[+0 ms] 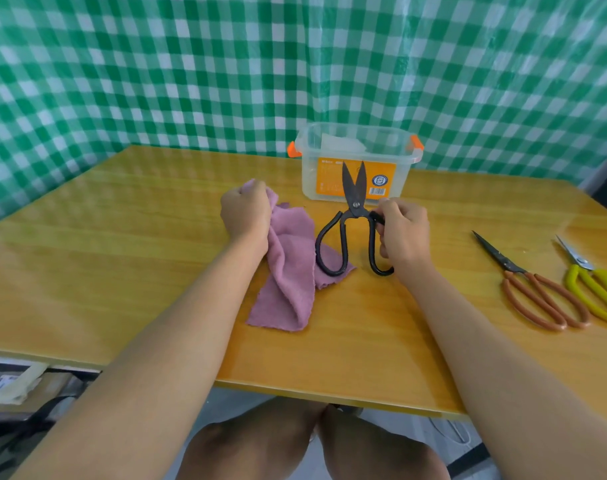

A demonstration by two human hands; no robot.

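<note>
Left hand [245,213]: just left of the frame's centre, its grip is closed in a fist around the top end of the mauve cloth [291,271].
Mauve cloth: it hangs crumpled from that fist and trails down onto the worktop [122,254] toward lower centre, where its bottom edge lies flat.
Right hand [404,230]: just right of centre, its grip is clamped on the right handle loop of the black scissors [354,199], with the fingers curled round the loop's upper part.
Black scissors: centre of the frame, between the two hands. The blades are a little apart and point toward the top edge, crossing the box's orange label in this view. The left loop lies over the cloth.
Clear plastic box [312,174]: upper centre at the back of the worktop, without a lid, with orange latches at both ends.
Orange-handled scissors [534,289]: right side, flat on the worktop with the blades together.
Yellow-handled scissors [593,282]: far right edge, just beside the orange pair and partly cut off.
Backdrop: a green-and-white checked curtain [191,64] across the whole top.
</note>
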